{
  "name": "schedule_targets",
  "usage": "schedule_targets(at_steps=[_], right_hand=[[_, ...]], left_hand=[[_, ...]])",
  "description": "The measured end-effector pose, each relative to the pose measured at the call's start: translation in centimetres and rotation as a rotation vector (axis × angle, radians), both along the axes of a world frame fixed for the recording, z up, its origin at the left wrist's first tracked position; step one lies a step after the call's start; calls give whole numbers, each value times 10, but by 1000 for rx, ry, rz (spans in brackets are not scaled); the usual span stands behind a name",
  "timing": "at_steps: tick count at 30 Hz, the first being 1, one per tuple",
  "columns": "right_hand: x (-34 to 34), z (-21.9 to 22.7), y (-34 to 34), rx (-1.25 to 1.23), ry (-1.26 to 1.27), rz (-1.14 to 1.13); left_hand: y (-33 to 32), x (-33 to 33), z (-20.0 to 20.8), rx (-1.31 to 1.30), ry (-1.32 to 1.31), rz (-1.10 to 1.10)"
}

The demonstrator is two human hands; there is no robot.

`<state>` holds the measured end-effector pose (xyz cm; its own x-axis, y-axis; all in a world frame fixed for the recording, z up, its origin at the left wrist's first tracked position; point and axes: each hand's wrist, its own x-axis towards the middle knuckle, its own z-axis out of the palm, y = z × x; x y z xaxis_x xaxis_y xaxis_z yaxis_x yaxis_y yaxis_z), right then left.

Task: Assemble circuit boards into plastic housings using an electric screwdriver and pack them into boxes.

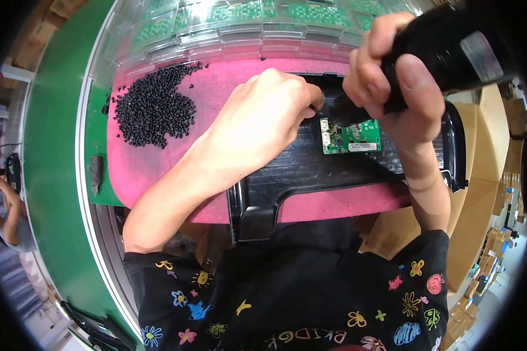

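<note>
A black power screwdriver (445,52) is gripped in my right hand (401,88), its dark nose tilted down over the upper edge of a small green circuit board (346,139). The board has white connectors on its left side and lies on a large black plastic cover (319,172). My left hand (269,114) reaches over the cover from the left. Its fingers are pinched together beside the screwdriver's nose; whatever they hold is hidden. The screwdriver and my right fingers cover the board's top edge and the bit.
The cover rests on a pink mat (345,202). A heap of tiny black screws (155,108) lies on the mat's left. Behind stand clear plastic trays (228,44) with green boards. A dark pointed object (96,174) lies at left, a cardboard box (477,152) at right. Another person's arm (9,202) shows far left.
</note>
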<state>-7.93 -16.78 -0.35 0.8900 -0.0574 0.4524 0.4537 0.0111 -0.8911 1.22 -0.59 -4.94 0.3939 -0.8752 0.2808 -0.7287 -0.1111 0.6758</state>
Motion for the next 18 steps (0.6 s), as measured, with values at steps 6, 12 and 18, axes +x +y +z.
schedule_targets(at_steps=[6, 12, 18], right_hand=[[-15, -1, 0, 74, 7, -75], [-27, 15, 0, 196, -191, -2], [-37, 23, -8, 176, -232, 36]], left_hand=[[1, 1, 6, 52, 20, -38], [3, -1, 11, 43, 211, -79], [-1, -5, 23, 66, 536, -92]])
